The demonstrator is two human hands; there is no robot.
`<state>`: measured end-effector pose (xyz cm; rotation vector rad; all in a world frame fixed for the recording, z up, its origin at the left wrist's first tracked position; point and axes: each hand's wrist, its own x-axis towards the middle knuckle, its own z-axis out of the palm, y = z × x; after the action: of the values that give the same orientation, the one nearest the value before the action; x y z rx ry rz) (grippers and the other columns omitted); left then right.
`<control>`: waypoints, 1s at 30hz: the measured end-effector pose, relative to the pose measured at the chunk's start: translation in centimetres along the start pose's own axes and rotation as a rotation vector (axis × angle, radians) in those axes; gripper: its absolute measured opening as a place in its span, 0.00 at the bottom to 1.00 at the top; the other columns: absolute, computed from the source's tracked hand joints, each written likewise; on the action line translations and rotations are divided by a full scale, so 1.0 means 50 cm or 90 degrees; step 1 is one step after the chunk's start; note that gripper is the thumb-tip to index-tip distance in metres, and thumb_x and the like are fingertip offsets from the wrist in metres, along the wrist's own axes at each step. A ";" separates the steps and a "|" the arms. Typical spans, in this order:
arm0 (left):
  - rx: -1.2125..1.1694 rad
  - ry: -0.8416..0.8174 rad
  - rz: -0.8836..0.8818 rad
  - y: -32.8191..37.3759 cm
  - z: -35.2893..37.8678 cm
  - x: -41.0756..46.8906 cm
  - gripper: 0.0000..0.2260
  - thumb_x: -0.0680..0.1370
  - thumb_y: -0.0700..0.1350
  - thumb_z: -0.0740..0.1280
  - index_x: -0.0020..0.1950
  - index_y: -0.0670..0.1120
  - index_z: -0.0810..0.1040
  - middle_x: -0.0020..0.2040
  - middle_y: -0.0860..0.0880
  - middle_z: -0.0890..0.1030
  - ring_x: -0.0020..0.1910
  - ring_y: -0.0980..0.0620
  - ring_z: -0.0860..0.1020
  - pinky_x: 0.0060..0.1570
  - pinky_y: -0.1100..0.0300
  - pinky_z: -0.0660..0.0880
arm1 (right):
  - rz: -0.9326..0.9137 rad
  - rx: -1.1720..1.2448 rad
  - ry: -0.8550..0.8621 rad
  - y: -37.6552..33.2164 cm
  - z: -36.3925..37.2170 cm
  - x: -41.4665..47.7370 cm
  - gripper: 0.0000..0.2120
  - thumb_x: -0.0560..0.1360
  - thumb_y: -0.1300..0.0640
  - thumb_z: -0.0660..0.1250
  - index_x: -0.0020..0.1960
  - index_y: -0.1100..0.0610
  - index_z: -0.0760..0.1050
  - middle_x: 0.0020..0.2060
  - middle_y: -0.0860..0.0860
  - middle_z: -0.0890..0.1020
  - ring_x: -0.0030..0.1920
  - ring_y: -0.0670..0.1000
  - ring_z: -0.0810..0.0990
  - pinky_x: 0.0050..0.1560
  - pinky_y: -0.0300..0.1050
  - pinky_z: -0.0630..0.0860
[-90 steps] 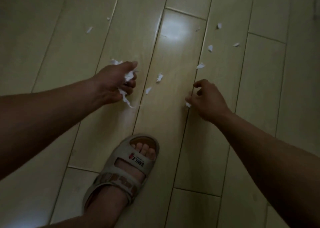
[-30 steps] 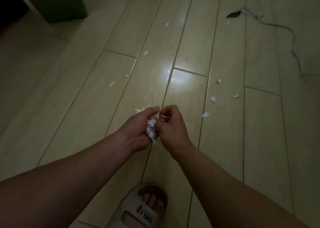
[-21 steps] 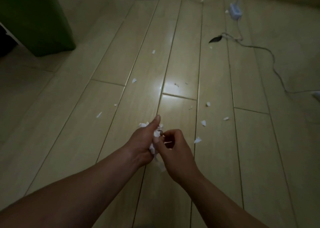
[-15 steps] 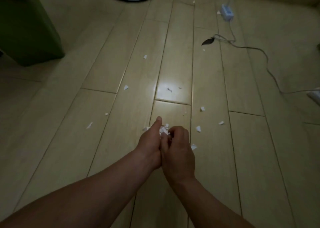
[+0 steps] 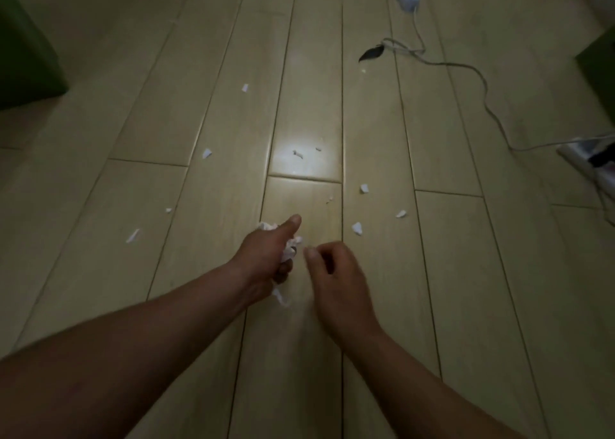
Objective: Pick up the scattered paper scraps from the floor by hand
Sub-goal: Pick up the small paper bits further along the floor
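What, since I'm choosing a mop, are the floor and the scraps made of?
Floor: pale planks, wood or laminate, glossy; seams and a reflected glare show. Scraps: thin white paper, ragged-edged, some crumpled in the left hand.
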<state>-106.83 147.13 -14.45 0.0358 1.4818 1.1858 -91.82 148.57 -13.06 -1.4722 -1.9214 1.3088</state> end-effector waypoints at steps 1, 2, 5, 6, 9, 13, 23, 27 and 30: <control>0.053 0.010 0.013 0.001 0.001 0.009 0.29 0.78 0.58 0.73 0.67 0.36 0.75 0.42 0.29 0.82 0.21 0.54 0.68 0.26 0.66 0.65 | 0.021 -0.078 0.000 0.036 -0.034 0.007 0.07 0.82 0.42 0.64 0.49 0.45 0.74 0.46 0.44 0.78 0.44 0.43 0.78 0.43 0.38 0.77; 0.103 0.014 0.032 0.002 0.008 0.018 0.33 0.79 0.56 0.73 0.74 0.34 0.69 0.46 0.29 0.83 0.19 0.55 0.69 0.23 0.67 0.65 | 0.053 -0.150 0.006 0.071 -0.071 0.019 0.08 0.82 0.43 0.65 0.50 0.47 0.73 0.46 0.46 0.78 0.44 0.45 0.78 0.43 0.41 0.77; 0.318 0.036 0.116 0.014 0.025 0.067 0.25 0.79 0.52 0.73 0.66 0.34 0.77 0.36 0.48 0.84 0.25 0.56 0.78 0.25 0.64 0.75 | 0.171 -0.305 -0.008 0.144 -0.168 0.071 0.14 0.79 0.42 0.69 0.52 0.51 0.72 0.49 0.50 0.78 0.44 0.48 0.77 0.42 0.46 0.76; 0.452 0.042 0.169 0.021 0.027 0.088 0.19 0.79 0.53 0.73 0.56 0.36 0.82 0.34 0.50 0.82 0.29 0.54 0.80 0.29 0.60 0.77 | 0.202 -0.336 -0.042 0.158 -0.185 0.091 0.17 0.77 0.40 0.71 0.54 0.52 0.71 0.50 0.51 0.77 0.45 0.50 0.78 0.43 0.47 0.76; 0.837 0.040 0.284 0.042 0.033 0.129 0.16 0.79 0.59 0.70 0.38 0.50 0.78 0.35 0.52 0.80 0.35 0.52 0.78 0.32 0.60 0.67 | 0.234 -0.401 -0.147 0.187 -0.201 0.140 0.28 0.72 0.36 0.74 0.60 0.54 0.69 0.53 0.53 0.77 0.50 0.54 0.79 0.45 0.48 0.75; 1.028 0.037 0.384 0.028 0.027 0.144 0.18 0.79 0.66 0.64 0.40 0.53 0.74 0.37 0.53 0.78 0.35 0.53 0.76 0.33 0.58 0.67 | 0.241 -0.434 -0.225 0.194 -0.205 0.176 0.35 0.68 0.32 0.76 0.63 0.52 0.67 0.54 0.51 0.76 0.51 0.53 0.78 0.42 0.48 0.74; 1.060 0.010 0.486 -0.006 -0.008 0.142 0.17 0.83 0.64 0.60 0.45 0.53 0.76 0.41 0.52 0.78 0.35 0.49 0.77 0.33 0.56 0.72 | 0.300 -0.372 -0.188 0.164 -0.199 0.160 0.29 0.67 0.38 0.79 0.56 0.51 0.68 0.55 0.52 0.75 0.52 0.54 0.77 0.48 0.49 0.76; 1.056 -0.053 0.469 0.012 -0.009 0.149 0.16 0.82 0.65 0.59 0.42 0.56 0.72 0.37 0.55 0.75 0.32 0.56 0.72 0.30 0.59 0.67 | 0.352 -0.375 -0.222 0.142 -0.199 0.176 0.34 0.68 0.41 0.80 0.64 0.55 0.69 0.61 0.56 0.75 0.60 0.57 0.77 0.60 0.53 0.78; 1.080 -0.085 0.383 0.044 0.010 0.165 0.16 0.79 0.68 0.59 0.40 0.60 0.68 0.33 0.60 0.72 0.31 0.62 0.70 0.29 0.62 0.62 | 0.372 -0.365 -0.223 0.135 -0.197 0.186 0.36 0.68 0.42 0.81 0.66 0.56 0.69 0.64 0.58 0.74 0.63 0.59 0.76 0.60 0.50 0.75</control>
<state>-110.35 153.55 -18.83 1.7245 1.9839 -0.0056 -84.23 161.33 -16.03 -2.3573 -2.3199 1.3766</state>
